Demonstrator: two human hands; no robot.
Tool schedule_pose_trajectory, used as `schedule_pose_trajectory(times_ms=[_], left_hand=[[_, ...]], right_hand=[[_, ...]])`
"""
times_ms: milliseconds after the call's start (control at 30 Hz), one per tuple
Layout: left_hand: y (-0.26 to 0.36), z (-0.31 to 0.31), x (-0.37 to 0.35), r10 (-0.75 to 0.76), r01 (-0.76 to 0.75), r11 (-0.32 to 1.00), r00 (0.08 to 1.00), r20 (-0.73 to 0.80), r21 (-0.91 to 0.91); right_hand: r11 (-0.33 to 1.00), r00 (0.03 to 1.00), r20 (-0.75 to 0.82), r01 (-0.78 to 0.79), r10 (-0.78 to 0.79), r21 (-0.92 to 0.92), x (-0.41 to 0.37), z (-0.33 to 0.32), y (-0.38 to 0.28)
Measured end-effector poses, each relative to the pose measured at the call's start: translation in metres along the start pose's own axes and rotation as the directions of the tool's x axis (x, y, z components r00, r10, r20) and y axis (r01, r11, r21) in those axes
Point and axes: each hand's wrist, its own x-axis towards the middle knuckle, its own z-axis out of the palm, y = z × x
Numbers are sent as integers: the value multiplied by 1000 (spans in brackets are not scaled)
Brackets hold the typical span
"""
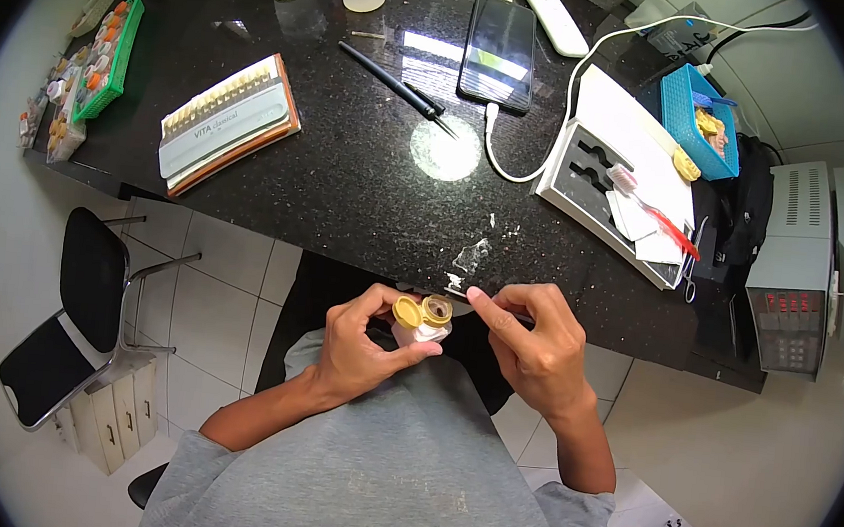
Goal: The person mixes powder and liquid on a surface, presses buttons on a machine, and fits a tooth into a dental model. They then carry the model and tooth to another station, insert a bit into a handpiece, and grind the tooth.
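My left hand [360, 343] is wrapped round a small whitish bottle [420, 333] with its yellow flip cap [408, 311] open, just in front of the dark counter's edge. To the right, my right hand [535, 346] is held close to the bottle, index finger pointing at the counter edge and the other fingers curled. Whether anything is between its fingers is too small to make out. White powder [471, 257] lies smeared on the counter edge beyond the bottle, with a small white clump near the right fingertip.
On the dark counter [348, 187] are a shade guide [228, 126], a black pen-like tool [388, 80], a phone [498, 54] on a white cable, two cups, a white box [607, 209] with a toothbrush, and a blue basket [700, 122]. A black chair [90, 275] stands at left.
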Motion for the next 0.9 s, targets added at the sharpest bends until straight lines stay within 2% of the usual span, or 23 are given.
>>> schedule_pose_trajectory(times_ms=[67, 167, 333, 567, 667, 800, 900], left_hand=[[-1, 1, -1, -1, 1, 1000, 1000, 1, -6], [-1, 0, 0, 2, -3, 1000, 1000, -11, -3], [-1, 0, 0, 4, -4, 1000, 1000, 6, 10], [1, -1, 1, -2, 2, 1000, 1000, 8, 0], [1, -1, 1, -18, 18, 1000, 1000, 11, -2], [0, -1, 1, 3, -3, 1000, 1000, 11, -3], [0, 0, 2, 7, -7, 1000, 1000, 14, 0]], right_hand=[[999, 1000, -4, 0, -1, -35, 0, 0, 0], [998, 998, 41, 57, -57, 14, 2, -1, 0], [997, 996, -69, -66, 64, -27, 6, 6, 7], [999, 999, 43, 14, -16, 29, 3, 1, -1], [995, 1000, 26, 7, -10, 97, 0, 1, -3], [994, 992, -64, -109, 107, -27, 5, 1, 6], [994, 993, -87, -88, 82, -60, 10, 4, 8]])
